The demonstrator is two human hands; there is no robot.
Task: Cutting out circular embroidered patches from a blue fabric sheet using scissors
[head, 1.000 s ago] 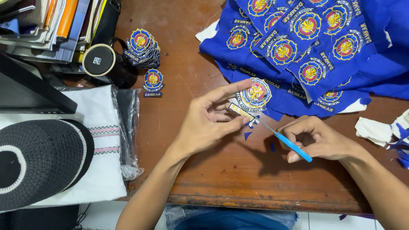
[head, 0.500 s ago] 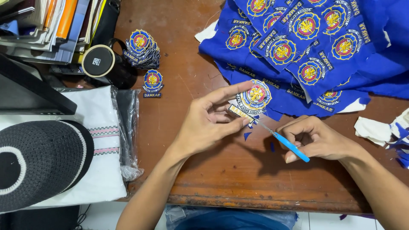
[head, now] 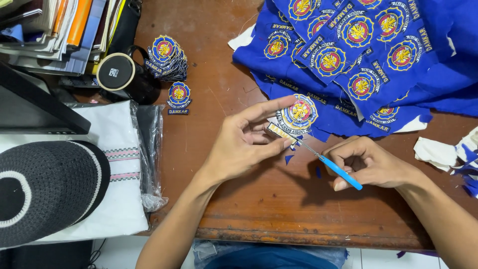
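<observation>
Now: trimming a patch edge with the blue tool

Far left, a black knit cap (head: 42, 192) lies on a folded white cloth (head: 112, 174). Behind it, a black mug (head: 122, 77) stands beside a stack of cut patches (head: 167, 57), with one loose patch (head: 179, 95) in front.

Centre: my left hand (head: 239, 147) pinches the working patch (head: 296, 115) between thumb and forefinger, other fingers spread, just above the wooden table (head: 279, 209).

Right of it, my right hand (head: 371, 164) is curled closed round the blue-handled tool (head: 333, 167); its metal tip meets the patch's lower edge. I cannot tell the blade type.

Judgement: keep the pinch close to the tip so the edge stays taut; work in small strokes, away from the stitching.

Blue offcuts (head: 289, 159) lie below. The uncut blue patch sheets (head: 378, 60) are piled far right.
</observation>
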